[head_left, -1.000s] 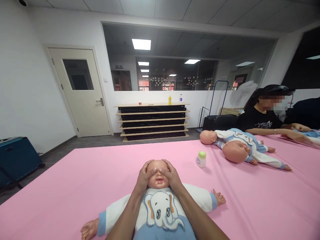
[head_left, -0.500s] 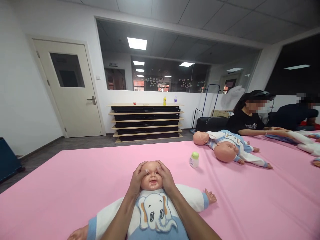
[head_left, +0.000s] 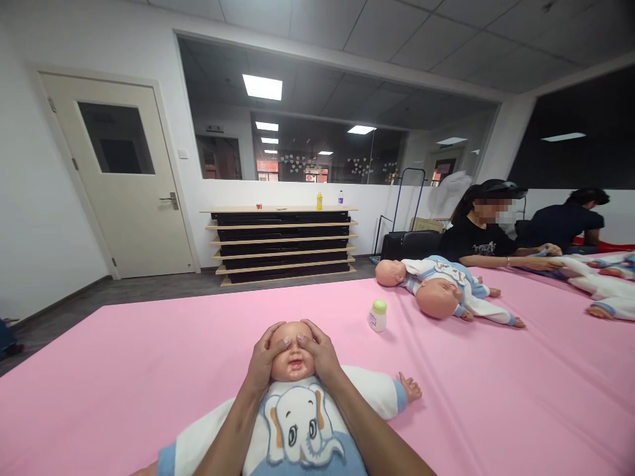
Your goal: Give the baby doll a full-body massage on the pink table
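Observation:
A baby doll point(head_left: 297, 410) in a white and blue outfit with an elephant on its front lies face up on the pink tabletop. My left hand point(head_left: 265, 354) is wrapped round one side of its head, fingers curving up to the crown. Round the other side curls my right hand point(head_left: 320, 350) in the same way. Both thumbs lie across the doll's eyes and hide them, their tips close to the bridge of the nose. The doll's mouth and chin show between my palms. A small white bottle with a green cap point(head_left: 378, 316) stands beyond my right hand.
Two more baby dolls point(head_left: 439, 297) lie side by side at the right on the pink table cover point(head_left: 163, 350). Behind them a person in a black cap point(head_left: 479, 238) handles another doll. Stacked boards point(head_left: 280, 244) stand by the far wall.
My thumbs have slid inward over the doll's eyes towards the nose, while my fingers still hold the head. The view has turned a little to the right.

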A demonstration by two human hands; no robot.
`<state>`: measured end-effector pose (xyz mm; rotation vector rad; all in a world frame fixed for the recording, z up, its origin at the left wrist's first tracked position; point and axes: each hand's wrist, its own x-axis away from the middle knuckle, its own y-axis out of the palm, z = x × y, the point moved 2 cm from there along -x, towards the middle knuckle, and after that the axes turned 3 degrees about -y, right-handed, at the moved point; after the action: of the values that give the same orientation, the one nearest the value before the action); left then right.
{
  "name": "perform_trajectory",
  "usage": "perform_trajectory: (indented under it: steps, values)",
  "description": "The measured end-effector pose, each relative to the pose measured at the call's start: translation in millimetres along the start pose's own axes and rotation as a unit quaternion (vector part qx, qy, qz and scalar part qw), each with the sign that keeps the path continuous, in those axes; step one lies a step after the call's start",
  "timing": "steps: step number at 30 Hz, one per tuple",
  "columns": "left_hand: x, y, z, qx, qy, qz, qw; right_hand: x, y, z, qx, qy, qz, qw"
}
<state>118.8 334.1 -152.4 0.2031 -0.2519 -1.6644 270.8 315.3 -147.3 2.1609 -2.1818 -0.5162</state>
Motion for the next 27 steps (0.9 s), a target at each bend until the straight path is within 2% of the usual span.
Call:
perform_trajectory:
  steps: [5, 12, 16, 22, 27]
  values:
    - [0.2, -0.9, -3.0, 0.018, -0.005, -0.006, 1.000, -0.3, 0.9, -1.7, -0.001, -0.005, -0.001, 1.000]
    - [-4.5, -3.3, -6.3, -0.007, 0.026, -0.005, 1.000, -4.1, -3.0, 3.5, 0.010, 0.007, 0.021, 1.000]
    - [-1.3, -1.8, -1.9, -0.047, 0.055, 0.002, 0.997, -5.7, -5.7, 10.2, 0.018, 0.003, -0.001, 1.000]
    - [1.0, 0.6, 1.1, -0.066, 0.053, 0.023, 0.996, -4.3, -6.3, 11.9, -0.002, 0.052, 0.004, 0.999]
    - [-2.6, -1.3, -5.9, -0.040, 0.050, 0.013, 0.998, -2.2, -2.7, 7.3, -0.012, 0.023, 0.002, 1.000]
